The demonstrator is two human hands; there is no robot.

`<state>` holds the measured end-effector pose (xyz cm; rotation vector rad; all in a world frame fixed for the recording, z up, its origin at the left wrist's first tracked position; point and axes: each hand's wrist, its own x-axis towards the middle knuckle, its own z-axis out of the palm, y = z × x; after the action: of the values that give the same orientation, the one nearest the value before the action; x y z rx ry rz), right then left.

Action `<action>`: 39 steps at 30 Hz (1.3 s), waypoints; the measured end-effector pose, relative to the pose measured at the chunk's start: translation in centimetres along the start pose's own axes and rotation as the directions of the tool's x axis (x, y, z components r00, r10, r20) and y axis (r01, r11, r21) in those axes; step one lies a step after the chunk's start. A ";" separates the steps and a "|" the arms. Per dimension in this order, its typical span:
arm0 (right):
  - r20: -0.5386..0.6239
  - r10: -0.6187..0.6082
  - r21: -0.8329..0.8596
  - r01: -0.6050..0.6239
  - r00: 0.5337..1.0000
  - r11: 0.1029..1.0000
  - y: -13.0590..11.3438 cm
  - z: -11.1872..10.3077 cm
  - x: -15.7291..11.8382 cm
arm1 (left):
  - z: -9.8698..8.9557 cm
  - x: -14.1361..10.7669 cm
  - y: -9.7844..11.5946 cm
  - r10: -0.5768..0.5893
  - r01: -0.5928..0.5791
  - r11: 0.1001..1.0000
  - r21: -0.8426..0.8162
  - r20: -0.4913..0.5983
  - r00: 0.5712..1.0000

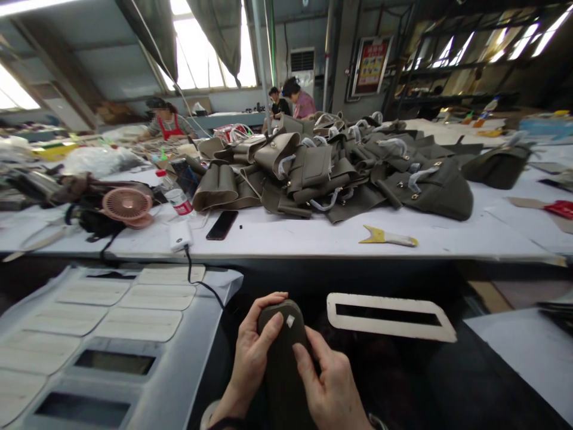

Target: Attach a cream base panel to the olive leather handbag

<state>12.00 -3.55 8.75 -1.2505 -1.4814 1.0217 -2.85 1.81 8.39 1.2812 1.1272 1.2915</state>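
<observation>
A long dark olive piece point(286, 364) with a rounded top end and a small pale diamond mark near that end is held upright at the bottom centre. My left hand point(255, 346) grips its left edge, thumb on the face and fingers behind the top. On the right edge, my right hand point(329, 373) pinches the piece, thumb on the front. To the right lies a cream oblong frame point(389, 316) with a long slot. Pale rounded panels point(138, 322) lie in rows on a translucent sheet at the left.
Across the white table point(313, 239) lies a heap of dark olive bags point(308, 167). Nearer are a phone point(222, 225), a yellow-ended tool point(388, 236), a white cabled device point(179, 235), a bottle point(175, 194) and a pink fan point(128, 205). Several people are at the back.
</observation>
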 end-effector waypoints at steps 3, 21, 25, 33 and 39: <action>-0.018 0.032 0.046 -0.032 0.999 0.998 -0.7 -0.7 0.4 | -0.4 -0.1 -0.2 -0.063 0.065 0.988 -0.141 0.014 0.998; 0.091 0.417 0.499 -0.404 0.904 0.767 -2.4 -1.4 3.9 | -0.4 -0.8 0.5 -0.125 0.125 0.898 -0.422 0.028 0.992; 0.112 0.442 0.468 -0.440 0.890 0.767 -2.9 -1.6 3.9 | 0.0 -1.1 0.8 -0.123 0.116 0.897 -0.427 0.012 0.992; 0.103 0.499 0.418 -0.493 0.860 0.763 -3.7 -1.8 3.8 | 0.2 -1.5 0.8 -0.113 0.093 0.920 -0.381 -0.030 0.993; 0.084 0.516 0.437 -0.497 0.853 0.750 -3.9 -1.5 3.8 | 0.0 -1.4 0.6 -0.118 0.099 0.933 -0.346 -0.034 0.992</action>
<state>12.32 -0.31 13.30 -1.3435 -0.7949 1.5810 -2.89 0.39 8.86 0.9177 0.9436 1.3753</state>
